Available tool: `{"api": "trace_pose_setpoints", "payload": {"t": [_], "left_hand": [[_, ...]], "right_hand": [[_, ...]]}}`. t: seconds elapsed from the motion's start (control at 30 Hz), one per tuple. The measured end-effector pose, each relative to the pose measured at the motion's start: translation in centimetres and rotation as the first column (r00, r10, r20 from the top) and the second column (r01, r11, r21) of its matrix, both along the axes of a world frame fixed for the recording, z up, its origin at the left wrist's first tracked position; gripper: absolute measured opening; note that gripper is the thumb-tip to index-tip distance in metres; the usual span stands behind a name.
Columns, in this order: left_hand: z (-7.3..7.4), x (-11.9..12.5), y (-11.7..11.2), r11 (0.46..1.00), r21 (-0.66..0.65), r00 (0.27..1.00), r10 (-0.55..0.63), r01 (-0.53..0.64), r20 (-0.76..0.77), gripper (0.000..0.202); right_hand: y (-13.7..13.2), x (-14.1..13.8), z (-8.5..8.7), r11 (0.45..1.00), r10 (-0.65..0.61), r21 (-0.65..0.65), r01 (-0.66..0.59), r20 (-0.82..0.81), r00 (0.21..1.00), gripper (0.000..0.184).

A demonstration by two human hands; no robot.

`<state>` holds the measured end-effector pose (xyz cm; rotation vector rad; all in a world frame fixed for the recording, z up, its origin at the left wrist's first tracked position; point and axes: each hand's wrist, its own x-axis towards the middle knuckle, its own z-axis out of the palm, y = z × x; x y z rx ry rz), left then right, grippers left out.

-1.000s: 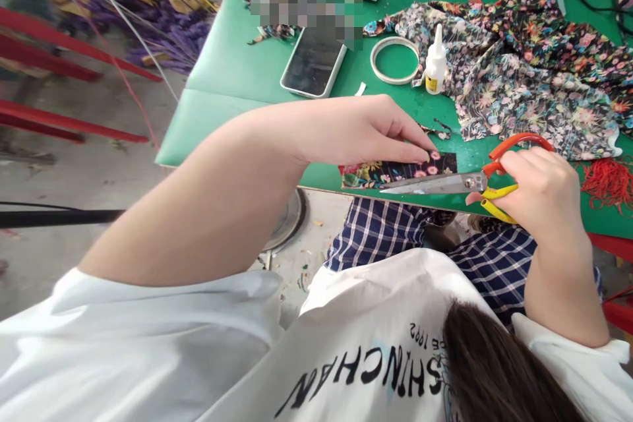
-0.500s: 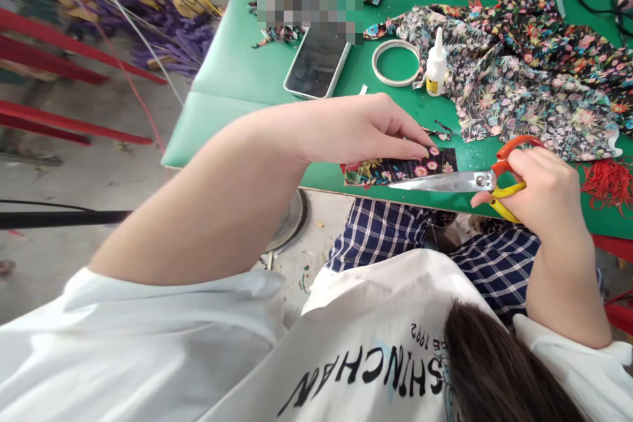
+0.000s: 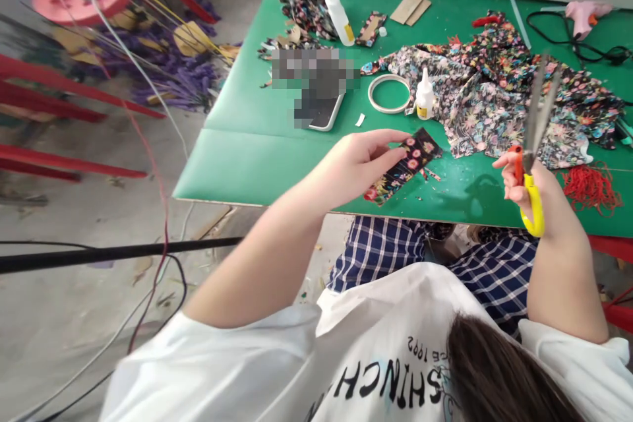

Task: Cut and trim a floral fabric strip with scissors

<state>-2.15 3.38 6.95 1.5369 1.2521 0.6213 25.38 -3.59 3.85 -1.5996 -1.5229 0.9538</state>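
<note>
Between the thumb and fingers of my left hand [image 3: 363, 161] is a small rectangle of black floral fabric [image 3: 413, 159], tilted above the front edge of the green table [image 3: 237, 165]. My right hand [image 3: 529, 178] is closed around scissors [image 3: 529, 158] with one orange and one yellow handle. Their blades point up and away from me, slightly apart and blurred by motion. Thin fabric scraps [image 3: 432, 173] lie on the table just right of the fabric rectangle. Behind my hands spreads a large piece of floral cloth [image 3: 475, 105].
Behind my left hand are a glue bottle [image 3: 424, 99], a tape roll [image 3: 370, 104] and a phone [image 3: 331, 112]. Farther back stand another bottle [image 3: 339, 16] and cardboard pieces [image 3: 408, 8]. A pink glue gun [image 3: 583, 16] with its cord and red threads [image 3: 591, 188] are at right.
The scissors have swung from pointing left across the fabric to pointing upward, away from it. My left hand has turned the fabric rectangle to a slant. The view has shifted, showing more of the table's back.
</note>
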Motion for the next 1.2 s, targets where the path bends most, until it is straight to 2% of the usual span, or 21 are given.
{"api": "trace_pose_setpoints", "payload": {"t": [0.07,0.1,0.17,0.2,0.27,0.3,0.37,0.43,0.5,0.57,0.63,0.67,0.73,0.8,0.93,1.2], "left_hand": [[-1.2,-0.5,-0.1,0.992,0.034,0.986,0.118,-0.123,0.122,0.025],[-1.7,-0.9,-0.1,0.979,0.025,0.962,0.192,-0.200,0.193,0.025],[-2.2,-2.2,0.2,0.938,0.018,0.899,0.328,-0.347,0.289,0.025],[-2.3,-3.0,0.5,0.911,0.032,0.869,0.382,-0.411,0.314,0.027],[-2.5,-4.9,1.2,0.858,0.112,0.846,0.458,-0.501,0.273,0.033],[-2.6,-5.8,1.7,0.838,0.174,0.853,0.487,-0.517,0.188,0.034],[-3.0,-7.2,2.5,0.840,0.256,0.866,0.500,-0.478,-0.022,0.032],[-3.6,-7.9,2.8,0.853,0.310,0.866,0.478,-0.419,-0.144,0.029],[-3.9,-7.5,2.2,0.835,0.381,0.866,0.478,-0.396,-0.147,0.036],[-4.0,-6.3,0.7,0.830,0.414,0.892,0.444,-0.374,-0.084,0.048],[-3.9,-4.3,-1.2,0.890,0.347,0.952,0.306,-0.296,0.028,0.061],[-3.7,-3.2,-2.2,0.937,0.240,0.954,0.201,-0.253,0.223,0.074],[-3.3,-0.9,-3.9,0.993,0.039,0.896,0.084,-0.112,0.435,0.101],[-3.0,1.0,-5.1,0.996,-0.073,0.847,0.076,-0.044,0.526,0.118],[-2.8,2.8,-6.0,0.990,-0.125,0.814,0.123,-0.062,0.568,0.119],[-3.7,3.3,-5.8,0.985,-0.174,0.842,0.085,0.011,0.532,0.121]], "right_hand": [[-0.3,-0.1,0.0,0.993,-0.099,-0.059,0.102,0.054,0.994,0.050],[-0.5,-0.1,0.0,0.985,-0.159,-0.043,0.165,0.120,0.980,0.049],[-1.0,-0.1,-0.1,0.961,-0.273,0.066,0.267,0.334,0.902,0.049],[-1.3,-0.2,-0.2,0.949,-0.316,0.134,0.286,0.462,0.829,0.049],[-1.8,-0.3,-0.3,0.944,-0.330,0.252,0.214,0.677,0.658,0.051],[-2.0,-0.5,-0.4,0.950,-0.308,0.279,0.142,0.748,0.588,0.052],[-2.6,-0.9,-0.4,0.957,-0.261,0.292,0.008,0.844,0.468,0.058],[-3.1,-1.4,-0.1,0.956,-0.250,0.288,-0.050,0.894,0.372,0.063],[-3.6,-1.9,0.4,0.952,-0.266,0.299,-0.061,0.911,0.316,0.063],[-4.2,-2.4,1.0,0.945,-0.281,0.316,-0.082,0.915,0.289,0.062],[-4.6,-2.8,1.5,0.936,-0.299,0.336,-0.102,0.914,0.274,0.060],[-4.8,-3.0,1.7,0.932,-0.305,0.344,-0.112,0.913,0.271,0.059],[-5.2,-3.5,2.0,0.926,-0.310,0.354,-0.130,0.912,0.269,0.057],[-5.6,-3.9,2.1,0.924,-0.307,0.354,-0.143,0.912,0.271,0.055],[-6.4,-4.4,2.0,0.927,-0.302,0.351,-0.135,0.909,0.288,0.052],[-7.1,-4.6,1.7,0.941,-0.288,0.323,-0.101,0.921,0.264,0.050]]}}
